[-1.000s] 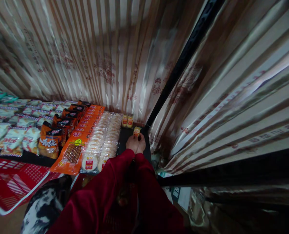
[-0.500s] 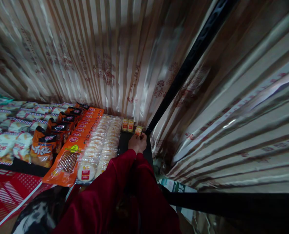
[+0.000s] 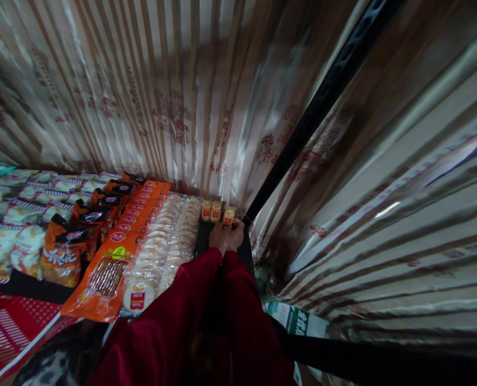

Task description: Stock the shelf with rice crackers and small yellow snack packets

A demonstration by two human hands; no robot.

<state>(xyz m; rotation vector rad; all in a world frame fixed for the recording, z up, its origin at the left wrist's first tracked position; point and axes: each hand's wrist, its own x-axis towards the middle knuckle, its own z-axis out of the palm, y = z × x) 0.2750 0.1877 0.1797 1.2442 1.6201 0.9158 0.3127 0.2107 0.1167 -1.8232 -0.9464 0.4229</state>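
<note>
At the far right end of the black shelf, my left hand point(image 3: 219, 237) and my right hand point(image 3: 235, 234) are side by side, fingers closed around the near side of a small yellow snack packet point(image 3: 229, 214) with a red label. Its lower part is hidden by my fingers. Just left of it stand two like yellow packets point(image 3: 210, 210), touching each other. Two rows of clear-wrapped rice crackers point(image 3: 160, 246) lie to the left of my hands, beside a row of orange snack packs point(image 3: 116, 253).
Bagged snacks point(image 3: 64, 252) fill the shelf's left side. A red basket point(image 3: 11, 321) is at the lower left. A black metal post point(image 3: 303, 123) rises slanting beside my hands, a black bar point(image 3: 343, 351) runs at lower right, and pleated plastic sheeting point(image 3: 198, 96) hangs behind.
The view has shifted slightly. The held packet looks more upright and closer to the two standing packets; both hands are still on it.
</note>
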